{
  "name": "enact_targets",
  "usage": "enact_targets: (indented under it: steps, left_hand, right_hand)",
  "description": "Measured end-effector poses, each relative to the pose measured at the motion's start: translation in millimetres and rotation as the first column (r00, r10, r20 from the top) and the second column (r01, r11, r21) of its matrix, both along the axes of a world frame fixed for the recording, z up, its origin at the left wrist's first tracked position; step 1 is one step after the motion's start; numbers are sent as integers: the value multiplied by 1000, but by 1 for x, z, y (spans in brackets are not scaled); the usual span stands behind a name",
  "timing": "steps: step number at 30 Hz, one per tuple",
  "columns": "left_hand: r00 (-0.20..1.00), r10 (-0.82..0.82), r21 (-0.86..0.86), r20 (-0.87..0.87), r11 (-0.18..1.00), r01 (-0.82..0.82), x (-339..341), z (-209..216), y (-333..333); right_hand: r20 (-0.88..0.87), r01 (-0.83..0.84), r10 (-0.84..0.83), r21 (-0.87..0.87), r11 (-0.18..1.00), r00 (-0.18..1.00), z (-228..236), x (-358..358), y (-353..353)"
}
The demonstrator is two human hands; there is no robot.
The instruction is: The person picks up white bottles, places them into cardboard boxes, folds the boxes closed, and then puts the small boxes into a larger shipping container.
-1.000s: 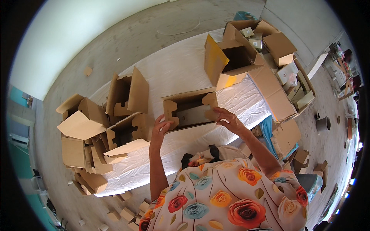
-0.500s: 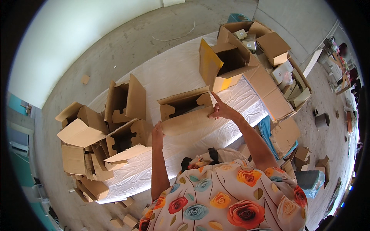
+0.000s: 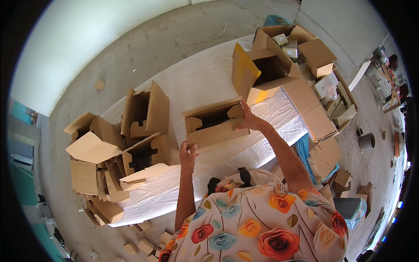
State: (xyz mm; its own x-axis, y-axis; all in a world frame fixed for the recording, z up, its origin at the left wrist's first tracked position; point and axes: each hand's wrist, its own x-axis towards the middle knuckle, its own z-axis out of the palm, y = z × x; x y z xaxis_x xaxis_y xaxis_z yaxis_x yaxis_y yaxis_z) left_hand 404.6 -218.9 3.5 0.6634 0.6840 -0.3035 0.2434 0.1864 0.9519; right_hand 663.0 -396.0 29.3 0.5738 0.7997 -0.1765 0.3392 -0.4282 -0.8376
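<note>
An open brown cardboard box (image 3: 218, 135) stands on the white-covered table in front of me, its inside dark and its notched inner flaps showing at both ends. My right hand (image 3: 252, 118) is at the box's right end, fingers spread, with the thumb by the front panel and the fingertips near the far corner. At the near left corner is my left hand (image 3: 188, 153), its thumb and fingers apart and partly bent. Whether it touches the cardboard I cannot tell. Neither hand is closed around anything.
Open boxes (image 3: 146, 109) and flattened cardboard (image 3: 84, 177) crowd the table's left end. At the right are a yellow-taped box (image 3: 245, 70) and a large carton (image 3: 310, 107) holding small boxes. White sheeting (image 3: 196, 72) covers the table. A grey bucket (image 3: 366, 140) stands on the floor.
My left hand has drawn slightly away from the box's left corner, its fingers loosening. My right hand has gone from a pointing finger to spread fingers against the right end. The view has shifted slightly.
</note>
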Motion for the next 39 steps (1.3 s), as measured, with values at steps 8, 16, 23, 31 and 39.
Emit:
enact_targets:
  steps: [8, 16, 23, 31, 39]
  left_hand:
    - [970, 186, 68, 154, 978, -198, 11, 1, -18]
    - [988, 78, 395, 134, 910, -125, 29, -29, 20]
    - [995, 58, 580, 87, 809, -98, 53, 0, 61]
    - [999, -23, 679, -36, 733, 41, 38, 7, 24]
    - [996, -71, 656, -50, 750, 87, 15, 4, -2]
  right_hand:
    - [95, -149, 143, 59, 987, 985, -9, 6, 2]
    - [153, -86, 64, 140, 986, 986, -11, -34, 2]
    - [169, 66, -104, 220, 973, 980, -35, -41, 71]
    - [42, 44, -44, -1, 999, 998, -1, -36, 126]
    - [799, 225, -545, 499, 837, 253, 76, 44, 48]
